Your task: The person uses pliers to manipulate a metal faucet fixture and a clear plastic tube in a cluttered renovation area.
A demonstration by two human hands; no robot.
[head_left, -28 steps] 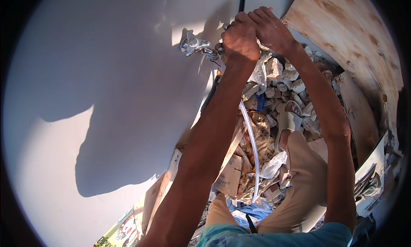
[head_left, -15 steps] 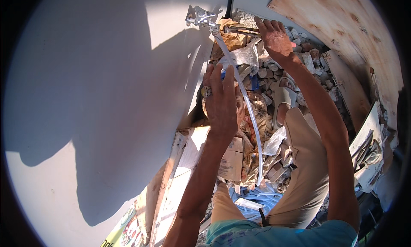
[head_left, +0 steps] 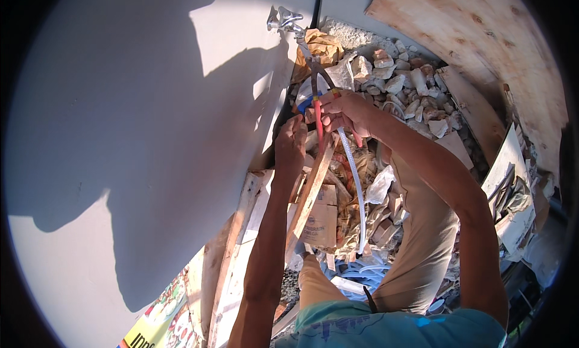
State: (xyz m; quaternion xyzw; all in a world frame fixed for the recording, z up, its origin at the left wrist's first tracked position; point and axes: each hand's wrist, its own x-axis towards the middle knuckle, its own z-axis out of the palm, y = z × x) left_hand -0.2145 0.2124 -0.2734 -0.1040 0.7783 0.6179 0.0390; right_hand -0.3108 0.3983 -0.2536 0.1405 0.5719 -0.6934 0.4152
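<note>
Red-handled pliers (head_left: 318, 107) are grasped in the right hand (head_left: 351, 111), fingers wrapped about the grips, handles spread and the dark metal head directed to the far side, toward a chrome tap (head_left: 286, 19) on the grey wall (head_left: 151, 119). The left hand (head_left: 291, 144) stands just beside the left handle, its fingers curled; shade and overlap obscure the fingertips, so whether it grasps anything cannot be told. Clear hose (head_left: 356, 185) runs from below the tap, past the right hand, to the near side, where pale blue coiled tubing (head_left: 365, 274) lies between the legs (head_left: 416, 257). A wooden strip (head_left: 310, 194) slants left of the hose beside printed cardboard (head_left: 321, 224); broken rubble (head_left: 416, 85) lies at far right. Hazards, as judged: hard squeezing could crush or split the hose wall; a sideways wrench on the tap could strain its fixing; left fingers straying between the handles could be nipped; and loose rubble underfoot could upset balance and make the pliers slip
</note>
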